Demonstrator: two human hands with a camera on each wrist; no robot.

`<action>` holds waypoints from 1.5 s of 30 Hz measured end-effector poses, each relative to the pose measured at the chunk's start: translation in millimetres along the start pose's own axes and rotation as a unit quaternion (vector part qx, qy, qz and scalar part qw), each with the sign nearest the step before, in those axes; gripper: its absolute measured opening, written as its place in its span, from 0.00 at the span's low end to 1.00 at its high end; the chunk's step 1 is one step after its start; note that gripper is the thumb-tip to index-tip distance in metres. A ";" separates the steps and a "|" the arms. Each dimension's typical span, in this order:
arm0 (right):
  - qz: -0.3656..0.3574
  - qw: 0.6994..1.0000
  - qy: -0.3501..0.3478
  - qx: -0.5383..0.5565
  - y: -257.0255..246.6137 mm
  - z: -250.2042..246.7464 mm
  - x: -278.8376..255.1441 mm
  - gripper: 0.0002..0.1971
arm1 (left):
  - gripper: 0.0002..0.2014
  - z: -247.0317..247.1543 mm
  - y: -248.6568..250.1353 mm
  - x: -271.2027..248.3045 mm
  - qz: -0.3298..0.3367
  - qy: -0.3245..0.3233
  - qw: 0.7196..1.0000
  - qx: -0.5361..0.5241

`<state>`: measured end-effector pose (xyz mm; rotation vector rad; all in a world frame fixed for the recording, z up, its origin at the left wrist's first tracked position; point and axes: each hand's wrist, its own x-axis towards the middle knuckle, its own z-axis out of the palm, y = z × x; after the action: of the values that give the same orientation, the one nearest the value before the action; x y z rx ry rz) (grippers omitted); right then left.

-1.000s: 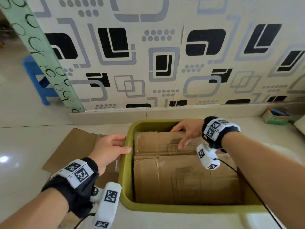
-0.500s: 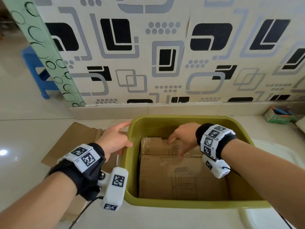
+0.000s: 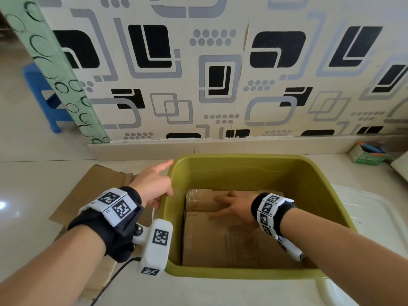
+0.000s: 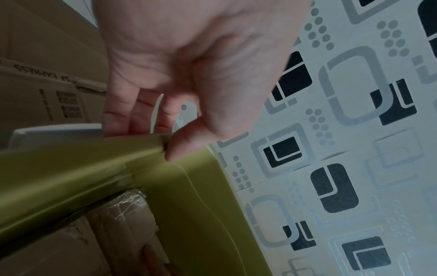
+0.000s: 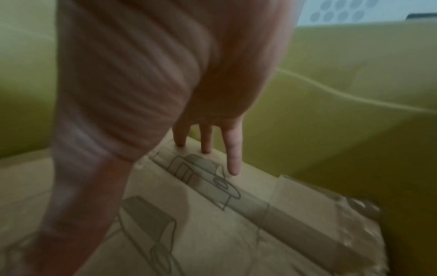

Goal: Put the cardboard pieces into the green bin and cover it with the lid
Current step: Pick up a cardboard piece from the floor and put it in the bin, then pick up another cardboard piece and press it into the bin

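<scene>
The green bin [image 3: 320, 195] stands on the floor by the wall. A folded cardboard piece [image 3: 220, 244] lies flat deep inside it. My right hand [image 3: 234, 207] is inside the bin, its straight fingers [image 5: 232, 153] pressing down on the cardboard [image 5: 236, 214]. My left hand [image 3: 154, 184] holds the bin's left rim [image 4: 94, 158], thumb [image 4: 184, 145] on the inner side, the other fingers curled over the outer side, the index finger pointing forward. More cardboard [image 3: 92, 191] lies on the floor left of the bin. The white lid [image 3: 375, 217] lies right of the bin.
A patterned wall [image 3: 220, 74] runs right behind the bin. A small green box of pens [image 3: 368, 154] sits at the far right by the wall. A blue stool [image 3: 44, 96] stands far left, behind a green patterned post [image 3: 55, 69].
The cardboard has gone from near rim height down to the bottom of the bin, with my right hand following it down. My left hand stayed at the left rim.
</scene>
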<state>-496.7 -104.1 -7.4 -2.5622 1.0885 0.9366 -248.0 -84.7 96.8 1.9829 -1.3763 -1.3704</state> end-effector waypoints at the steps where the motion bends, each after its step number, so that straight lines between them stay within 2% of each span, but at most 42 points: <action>1: 0.000 1.000 0.009 0.002 0.1 7.7 1.9 0.47 | 0.45 -0.2 -0.3 0.9 -0.003 -0.003 1.000 -0.003; 3: 0.004 1.000 0.017 0.009 -2.0 20.0 4.3 0.50 | 0.45 -0.4 -1.4 2.9 -0.005 -0.007 1.000 -0.008; 6: 0.015 1.000 -0.014 0.020 -3.6 24.1 5.0 0.59 | 0.45 -0.8 -2.7 5.7 -0.004 -0.008 1.000 -0.012; 10: 0.013 0.999 -0.022 0.023 1.6 22.5 15.1 0.61 | 0.45 -1.1 -4.3 6.3 -0.007 -0.010 1.000 -0.019; 14: 0.005 1.000 -0.025 0.005 4.7 22.4 13.3 0.59 | 0.45 0.5 -3.6 3.2 0.002 -0.008 1.000 -0.016; 16: 0.003 0.999 -0.034 0.018 6.2 10.3 9.6 0.53 | 0.44 0.3 -2.6 0.0 0.003 -0.008 1.000 -0.024; 18: 0.009 0.998 -0.037 0.055 1.9 -14.7 4.3 0.40 | 0.41 -3.5 -4.2 -4.9 -0.007 -0.013 0.999 -0.048; 20: 0.027 0.996 0.029 0.081 -0.8 -44.7 -3.6 0.17 | 0.38 -8.8 -6.8 -9.3 -0.022 -0.022 0.996 -0.080; 21: 0.039 0.991 0.071 0.106 0.0 -62.3 -8.2 0.11 | 0.35 -13.4 -8.5 -11.4 -0.028 -0.024 0.994 -0.099; 23: 0.055 0.970 0.143 0.188 3.6 -104.3 -20.3 0.16 | 0.27 -26.9 -12.9 -14.7 -0.036 -0.014 0.990 -0.138; 25: 0.065 0.926 0.224 0.297 5.7 -145.1 -31.0 0.18 | 0.20 -45.8 -21.7 -15.8 -0.040 0.017 0.982 -0.183; 27: 0.063 0.878 0.308 0.361 0.9 -177.8 -34.8 0.17 | 0.17 -65.4 -33.2 -16.1 -0.042 0.058 0.970 -0.231; 29: 0.049 0.842 0.347 0.410 -16.6 -203.2 -28.3 0.14 | 0.17 -85.3 -48.1 -17.0 -0.049 0.106 0.956 -0.269; 31: 0.026 0.828 0.344 0.442 -45.0 -222.3 -12.2 0.13 | 0.17 -105.7 -66.5 -17.3 -0.071 0.148 0.945 -0.282; 33: 0.003 0.846 0.312 0.433 -76.9 -230.9 12.6 0.11 | 0.18 -123.0 -87.9 -15.7 -0.100 0.173 0.938 -0.284; 36: -0.038 0.910 0.208 0.356 -125.8 -229.0 53.3 0.10 | 0.20 -139.0 -119.1 -14.0 -0.128 0.178 0.931 -0.291; 39: -0.018 0.973 0.087 0.211 -167.6 -222.9 99.2 0.20 | 0.18 -147.7 -146.7 -10.5 -0.141 0.186 0.929 -0.286; 42: 0.025 0.991 -0.006 0.135 -185.7 -216.3 146.9 0.30 | 0.16 -145.3 -170.3 -4.7 -0.163 0.141 0.931 -0.294; 43: 0.039 0.991 -0.014 0.129 -188.8 -216.4 160.1 0.31 | 0.16 -143.0 -178.5 -1.8 -0.168 0.121 0.934 -0.292; 45: 0.084 0.989 0.016 0.122 -185.3 -207.4 187.8 0.34 | 0.15 -135.2 -192.8 4.7 -0.179 0.088 0.936 -0.289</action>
<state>-168.6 -166.2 25.9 -2.3237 1.3540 0.7469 -33.5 -29.8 16.4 1.9237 -0.4566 -1.4818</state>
